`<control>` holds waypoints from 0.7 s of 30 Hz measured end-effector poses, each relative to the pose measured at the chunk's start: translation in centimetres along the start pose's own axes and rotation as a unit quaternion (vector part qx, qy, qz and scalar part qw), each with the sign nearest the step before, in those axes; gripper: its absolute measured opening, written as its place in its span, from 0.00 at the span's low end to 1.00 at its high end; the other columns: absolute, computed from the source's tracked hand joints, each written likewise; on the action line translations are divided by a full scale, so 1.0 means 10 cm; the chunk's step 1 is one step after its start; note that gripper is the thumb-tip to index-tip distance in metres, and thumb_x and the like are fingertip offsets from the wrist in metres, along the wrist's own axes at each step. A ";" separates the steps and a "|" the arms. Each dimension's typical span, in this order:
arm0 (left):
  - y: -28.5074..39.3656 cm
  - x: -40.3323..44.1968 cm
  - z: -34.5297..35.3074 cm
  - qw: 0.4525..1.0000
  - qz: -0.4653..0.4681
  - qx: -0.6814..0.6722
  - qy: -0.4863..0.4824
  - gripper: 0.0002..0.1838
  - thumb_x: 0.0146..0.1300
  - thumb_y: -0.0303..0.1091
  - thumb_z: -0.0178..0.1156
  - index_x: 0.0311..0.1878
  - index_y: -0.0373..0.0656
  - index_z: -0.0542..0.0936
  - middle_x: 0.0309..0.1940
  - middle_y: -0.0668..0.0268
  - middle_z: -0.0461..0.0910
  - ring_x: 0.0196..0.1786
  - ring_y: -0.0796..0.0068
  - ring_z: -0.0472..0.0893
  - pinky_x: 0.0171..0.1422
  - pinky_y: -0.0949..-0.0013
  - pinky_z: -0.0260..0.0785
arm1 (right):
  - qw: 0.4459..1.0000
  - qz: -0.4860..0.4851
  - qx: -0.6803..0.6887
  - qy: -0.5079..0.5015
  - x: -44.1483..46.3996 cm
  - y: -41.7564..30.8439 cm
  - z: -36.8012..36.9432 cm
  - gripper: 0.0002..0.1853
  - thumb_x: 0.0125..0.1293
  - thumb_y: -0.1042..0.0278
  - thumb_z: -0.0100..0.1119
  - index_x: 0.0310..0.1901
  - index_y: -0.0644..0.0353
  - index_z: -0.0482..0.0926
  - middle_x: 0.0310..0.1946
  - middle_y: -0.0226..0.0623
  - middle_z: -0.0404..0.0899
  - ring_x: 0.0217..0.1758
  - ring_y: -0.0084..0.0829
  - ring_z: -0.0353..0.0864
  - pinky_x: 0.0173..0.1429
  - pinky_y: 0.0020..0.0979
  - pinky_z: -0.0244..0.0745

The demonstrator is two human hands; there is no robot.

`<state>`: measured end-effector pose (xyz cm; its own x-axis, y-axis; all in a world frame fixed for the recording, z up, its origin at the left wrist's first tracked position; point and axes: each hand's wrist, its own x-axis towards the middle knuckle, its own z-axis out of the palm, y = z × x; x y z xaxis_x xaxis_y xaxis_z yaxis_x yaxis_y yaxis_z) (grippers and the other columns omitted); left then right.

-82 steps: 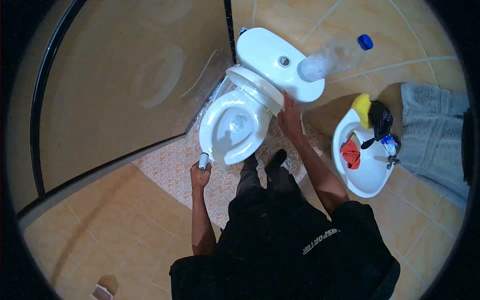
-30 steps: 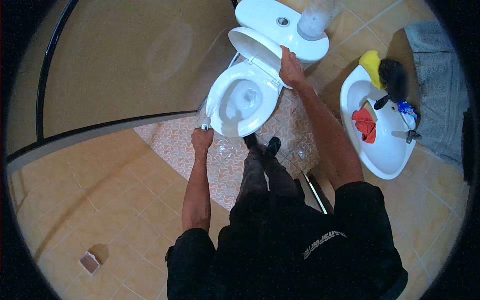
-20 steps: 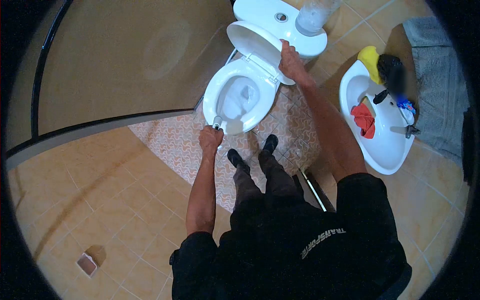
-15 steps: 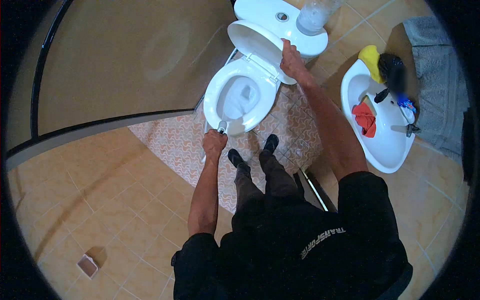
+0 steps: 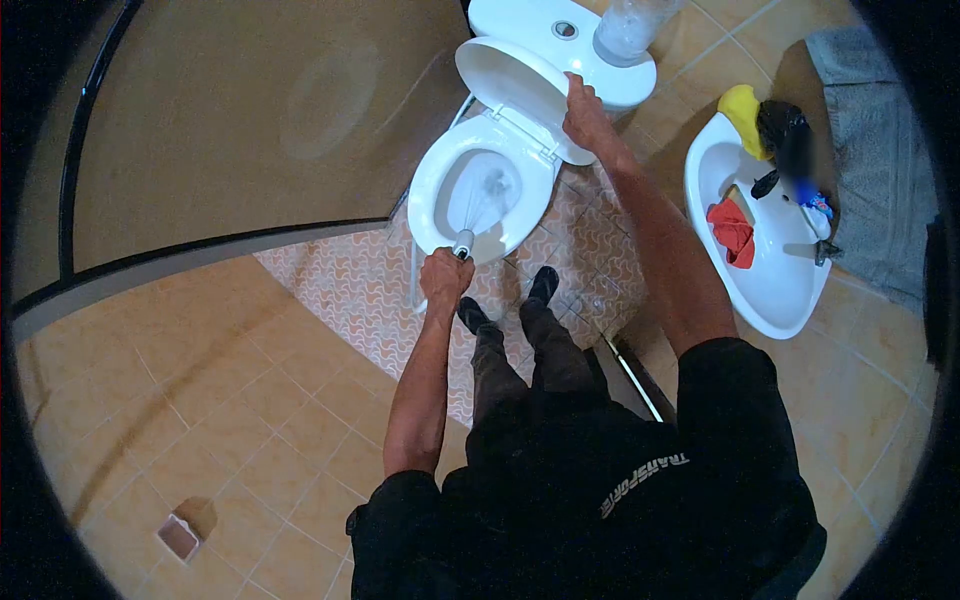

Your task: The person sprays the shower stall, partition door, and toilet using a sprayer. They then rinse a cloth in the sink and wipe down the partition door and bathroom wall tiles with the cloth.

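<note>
My left hand (image 5: 446,275) is wrapped round a white and silver handheld sprayer (image 5: 463,243) at the front rim of the toilet bowl (image 5: 429,190). Water streams from the sprayer into the bowl. A white hose hangs below that hand. My right hand (image 5: 586,115) grips the right edge of the raised toilet lid (image 5: 510,75), fingers closed on it. The seat lies down on the bowl. Behind the lid is the cistern (image 5: 520,22) with a round button, and a clear plastic bottle (image 5: 630,35) stands on its right end.
To the right is a white sink (image 5: 775,300) with a red cloth (image 5: 731,233), a yellow item (image 5: 740,118) and a black bag (image 5: 780,128). A grey towel (image 5: 870,160) hangs beyond it. A brown panel (image 5: 250,120) stands at the left, and a small soap dish (image 5: 179,537) is at lower left.
My left hand has moved right along the bowl's front with the sprayer, and water now streams into the bowl. The lid, held by my right hand, stands farther open than at first. The view has shifted.
</note>
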<state>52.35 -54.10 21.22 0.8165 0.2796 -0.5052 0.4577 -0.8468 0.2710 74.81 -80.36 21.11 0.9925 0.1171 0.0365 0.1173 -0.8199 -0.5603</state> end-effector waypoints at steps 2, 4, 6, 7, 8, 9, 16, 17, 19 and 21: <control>-0.06 0.03 0.06 1.000 0.005 0.005 0.005 0.18 0.47 0.43 0.61 0.35 0.37 0.81 0.34 0.47 0.80 0.40 0.47 0.81 0.47 0.53 0.73 | 0.999 -0.040 0.010 0.007 0.00 0.00 -0.01 0.29 0.56 0.79 0.49 0.61 0.58 0.56 0.47 0.60 0.69 0.53 0.58 0.70 0.54 0.53 0.65; -0.16 0.07 0.14 0.999 0.033 0.006 0.031 0.17 0.47 0.43 0.61 0.34 0.37 0.82 0.33 0.47 0.81 0.40 0.47 0.81 0.46 0.53 0.73 | 0.999 -0.031 0.007 0.002 -0.01 -0.02 -0.03 0.29 0.56 0.79 0.50 0.61 0.59 0.56 0.47 0.60 0.69 0.52 0.58 0.70 0.54 0.53 0.66; -0.20 0.05 0.13 1.000 0.017 0.004 0.014 0.17 0.47 0.43 0.61 0.34 0.37 0.82 0.33 0.47 0.80 0.40 0.47 0.81 0.46 0.53 0.73 | 1.000 -0.022 0.004 -0.002 -0.01 -0.07 -0.08 0.29 0.56 0.79 0.50 0.61 0.60 0.56 0.47 0.60 0.69 0.52 0.58 0.71 0.54 0.52 0.66; -0.22 0.03 0.11 1.000 -0.001 0.002 -0.002 0.17 0.47 0.42 0.61 0.34 0.37 0.82 0.34 0.47 0.80 0.41 0.48 0.80 0.47 0.53 0.73 | 1.000 0.002 0.000 -0.014 -0.01 -0.08 -0.09 0.29 0.56 0.79 0.50 0.61 0.59 0.57 0.47 0.60 0.69 0.51 0.58 0.71 0.53 0.53 0.66; -0.25 0.03 0.10 1.000 0.001 0.003 -0.003 0.17 0.47 0.42 0.61 0.34 0.37 0.82 0.34 0.47 0.80 0.41 0.48 0.80 0.47 0.53 0.73 | 0.999 0.027 -0.003 -0.025 -0.01 -0.09 -0.09 0.29 0.56 0.79 0.50 0.61 0.59 0.57 0.46 0.59 0.69 0.50 0.58 0.71 0.53 0.53 0.66; -0.28 0.03 0.08 1.000 -0.010 0.017 -0.012 0.17 0.47 0.42 0.61 0.35 0.37 0.82 0.34 0.46 0.80 0.42 0.48 0.80 0.47 0.53 0.73 | 0.999 0.029 -0.003 -0.025 -0.02 -0.11 -0.10 0.29 0.56 0.79 0.50 0.61 0.59 0.57 0.46 0.59 0.69 0.50 0.58 0.71 0.53 0.53 0.66; -0.56 -0.03 0.04 0.997 -0.045 0.047 -0.029 0.20 0.48 0.42 0.59 0.38 0.34 0.80 0.38 0.45 0.80 0.45 0.48 0.80 0.49 0.55 0.73 | 1.000 0.021 0.015 -0.016 0.00 -0.02 -0.02 0.29 0.56 0.78 0.50 0.61 0.57 0.57 0.47 0.59 0.69 0.52 0.57 0.71 0.53 0.54 0.67; -0.64 0.00 0.10 0.996 -0.050 0.066 -0.032 0.21 0.48 0.43 0.60 0.39 0.35 0.79 0.39 0.46 0.80 0.45 0.48 0.80 0.49 0.55 0.73 | 1.000 0.010 0.016 -0.010 0.01 0.00 0.00 0.30 0.56 0.78 0.51 0.61 0.57 0.57 0.48 0.59 0.69 0.52 0.57 0.71 0.54 0.54 0.67; -0.75 0.02 0.19 0.994 -0.055 0.085 -0.036 0.21 0.49 0.44 0.60 0.40 0.36 0.79 0.40 0.47 0.79 0.44 0.48 0.80 0.50 0.55 0.73 | 1.000 0.008 0.005 -0.003 0.04 0.01 0.03 0.30 0.55 0.78 0.51 0.61 0.56 0.57 0.48 0.59 0.69 0.53 0.58 0.71 0.54 0.54 0.67; -0.80 0.01 0.24 0.994 -0.044 0.083 -0.048 0.23 0.49 0.46 0.61 0.42 0.38 0.77 0.40 0.48 0.79 0.43 0.49 0.81 0.50 0.55 0.73 | 1.000 0.007 -0.005 0.003 0.02 0.00 0.03 0.30 0.55 0.78 0.52 0.61 0.56 0.57 0.48 0.59 0.69 0.54 0.58 0.70 0.55 0.55 0.66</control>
<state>47.89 -48.38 17.03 0.7351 0.3181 -0.5987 0.4549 -0.8862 0.0876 75.01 -80.12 20.87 0.9942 0.1022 0.0326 0.1031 -0.8267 -0.5530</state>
